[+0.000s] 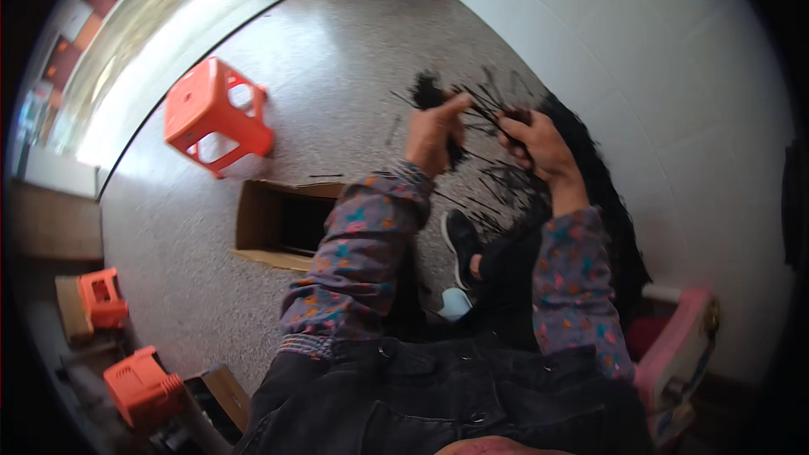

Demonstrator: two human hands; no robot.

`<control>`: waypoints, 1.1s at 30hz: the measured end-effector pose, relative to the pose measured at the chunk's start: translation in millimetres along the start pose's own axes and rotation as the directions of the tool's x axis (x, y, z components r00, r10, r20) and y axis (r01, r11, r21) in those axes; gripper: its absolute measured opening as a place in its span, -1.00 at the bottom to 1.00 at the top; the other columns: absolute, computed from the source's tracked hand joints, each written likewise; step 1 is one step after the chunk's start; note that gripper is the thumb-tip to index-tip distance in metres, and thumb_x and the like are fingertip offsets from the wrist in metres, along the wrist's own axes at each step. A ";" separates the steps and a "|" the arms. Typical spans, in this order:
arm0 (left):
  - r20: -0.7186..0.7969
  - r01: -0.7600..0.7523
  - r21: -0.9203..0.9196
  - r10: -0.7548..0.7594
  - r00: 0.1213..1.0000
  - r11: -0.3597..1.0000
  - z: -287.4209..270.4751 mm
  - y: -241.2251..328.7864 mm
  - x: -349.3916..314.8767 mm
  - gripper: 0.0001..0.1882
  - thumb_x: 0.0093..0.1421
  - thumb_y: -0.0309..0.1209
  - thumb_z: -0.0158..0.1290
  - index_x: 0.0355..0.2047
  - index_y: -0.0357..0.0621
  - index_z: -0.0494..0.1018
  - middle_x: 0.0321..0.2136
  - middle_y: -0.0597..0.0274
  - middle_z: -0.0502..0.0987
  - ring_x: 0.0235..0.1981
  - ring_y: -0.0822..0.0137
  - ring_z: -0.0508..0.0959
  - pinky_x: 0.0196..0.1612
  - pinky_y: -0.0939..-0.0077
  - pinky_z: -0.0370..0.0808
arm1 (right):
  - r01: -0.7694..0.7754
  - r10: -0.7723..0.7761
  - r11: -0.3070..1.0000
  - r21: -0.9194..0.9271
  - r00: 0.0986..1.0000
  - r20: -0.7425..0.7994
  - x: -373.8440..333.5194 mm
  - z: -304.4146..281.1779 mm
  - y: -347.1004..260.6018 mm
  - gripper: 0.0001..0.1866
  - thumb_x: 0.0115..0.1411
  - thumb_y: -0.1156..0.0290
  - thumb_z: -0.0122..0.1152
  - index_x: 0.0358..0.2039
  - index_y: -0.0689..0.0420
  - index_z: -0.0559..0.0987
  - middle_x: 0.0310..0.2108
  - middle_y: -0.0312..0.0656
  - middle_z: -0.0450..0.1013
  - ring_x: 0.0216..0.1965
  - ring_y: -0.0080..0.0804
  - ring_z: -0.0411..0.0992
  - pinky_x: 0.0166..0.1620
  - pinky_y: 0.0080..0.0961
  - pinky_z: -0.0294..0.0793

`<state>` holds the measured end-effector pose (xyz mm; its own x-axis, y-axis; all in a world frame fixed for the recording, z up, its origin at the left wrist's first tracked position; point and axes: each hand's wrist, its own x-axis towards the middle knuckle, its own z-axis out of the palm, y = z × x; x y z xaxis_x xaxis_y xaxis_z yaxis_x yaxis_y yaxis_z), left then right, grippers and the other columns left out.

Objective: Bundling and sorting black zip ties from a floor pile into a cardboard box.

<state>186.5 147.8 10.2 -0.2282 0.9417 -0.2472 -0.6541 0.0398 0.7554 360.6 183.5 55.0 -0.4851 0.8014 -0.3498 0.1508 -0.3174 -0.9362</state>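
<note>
My left hand (pixel 434 132) is closed around a bunch of thin black strands (pixel 427 89), whose tufted end sticks out above the fist. To its right, my right hand (pixel 543 145) is also closed, gripping more of the same strands near their other part. Several strands stretch across the gap between the two hands. What exactly the strands are, cord or wire, I cannot make out. Below and beyond my hands, a large loose heap of black strands (pixel 600 173) lies along the foot of the white wall, with stray pieces scattered on the floor.
An open cardboard box (pixel 253 223) with a dark inside stands left of my legs. Farther left is an orange plastic stool (pixel 192 103); smaller orange stools (pixel 143 388) sit at lower left. A pink-and-white object (pixel 674 345) is by my right side. A wall (pixel 674 101) bounds the right.
</note>
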 end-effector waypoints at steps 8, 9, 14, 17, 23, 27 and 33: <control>0.035 0.010 0.049 -0.012 0.999 0.999 12.7 -0.5 -14.0 -0.78 0.02 -0.31 0.19 -0.41 -0.19 0.48 -0.82 0.33 0.33 -0.81 0.49 0.32 -0.73 0.58 0.22 | 0.010 -0.010 1.000 -0.016 1.000 -0.007 -9.0 -6.9 6.1 -0.83 0.15 0.34 0.10 -0.28 0.12 0.44 -0.60 -0.36 0.35 -0.73 -0.73 0.16 -0.75 -0.75 0.05; 0.038 0.032 0.042 -0.033 0.999 0.999 12.3 1.7 -15.0 -0.78 0.03 -0.31 0.18 -0.40 -0.18 0.48 -0.83 0.34 0.32 -0.81 0.49 0.31 -0.74 0.58 0.21 | 0.011 -0.012 1.000 -0.014 1.000 -0.028 -9.0 -6.1 5.5 -0.83 0.15 0.34 0.09 -0.27 0.13 0.44 -0.60 -0.36 0.35 -0.73 -0.73 0.16 -0.75 -0.76 0.05; 0.019 -0.001 0.061 -0.001 1.000 0.998 4.6 3.0 -10.6 -0.79 0.04 -0.30 0.18 -0.44 -0.17 0.46 -0.83 0.35 0.32 -0.84 0.49 0.29 -0.77 0.57 0.19 | 0.033 -0.033 0.999 -0.028 0.999 0.002 -3.2 -6.1 8.0 -0.83 0.17 0.35 0.07 -0.26 0.13 0.41 -0.60 -0.37 0.33 -0.74 -0.71 0.13 -0.75 -0.75 0.05; 0.029 0.024 0.083 -0.026 0.999 0.996 5.3 2.0 -8.9 -0.79 0.05 -0.29 0.17 -0.49 -0.15 0.43 -0.83 0.36 0.31 -0.86 0.50 0.27 -0.78 0.58 0.17 | 0.045 -0.045 0.999 -0.020 0.999 -0.023 -4.8 -6.8 6.8 -0.83 0.16 0.36 0.09 -0.27 0.13 0.41 -0.60 -0.36 0.33 -0.75 -0.71 0.13 -0.75 -0.76 0.05; -0.033 -0.013 -0.060 0.011 0.999 0.998 3.1 5.2 -4.3 -0.78 0.07 -0.28 0.16 -0.51 -0.13 0.41 -0.85 0.38 0.28 -0.86 0.52 0.26 -0.78 0.59 0.17 | 0.054 -0.054 0.998 -0.019 0.998 -0.018 -1.5 -8.2 8.5 -0.82 0.15 0.36 0.11 -0.27 0.14 0.41 -0.60 -0.36 0.33 -0.75 -0.71 0.13 -0.75 -0.75 0.06; -0.056 -0.049 -0.087 0.044 0.997 0.995 -2.2 6.1 -0.2 -0.75 0.10 -0.23 0.13 -0.48 -0.14 0.40 -0.84 0.39 0.28 -0.86 0.52 0.26 -0.78 0.59 0.18 | 0.058 -0.058 0.998 -0.015 0.998 -0.008 -2.1 -9.8 8.1 -0.83 0.16 0.36 0.11 -0.27 0.14 0.41 -0.59 -0.35 0.34 -0.75 -0.71 0.13 -0.76 -0.75 0.06; -0.012 -0.022 -0.128 0.021 1.000 0.991 -7.5 8.2 -2.6 -0.70 0.15 -0.13 0.07 -0.49 -0.12 0.40 -0.77 0.36 0.35 -0.79 0.50 0.30 -0.73 0.58 0.24 | 0.091 -0.091 0.996 0.015 0.995 -0.035 -5.0 -14.6 10.7 -0.83 0.17 0.35 0.10 -0.27 0.13 0.41 -0.58 -0.36 0.35 -0.76 -0.70 0.13 -0.76 -0.73 0.07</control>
<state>176.3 143.2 12.5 -0.2506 0.9382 -0.2387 -0.7359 -0.0244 0.6767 377.2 183.5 46.2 -0.4665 0.8440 -0.2646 0.0929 -0.2507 -0.9636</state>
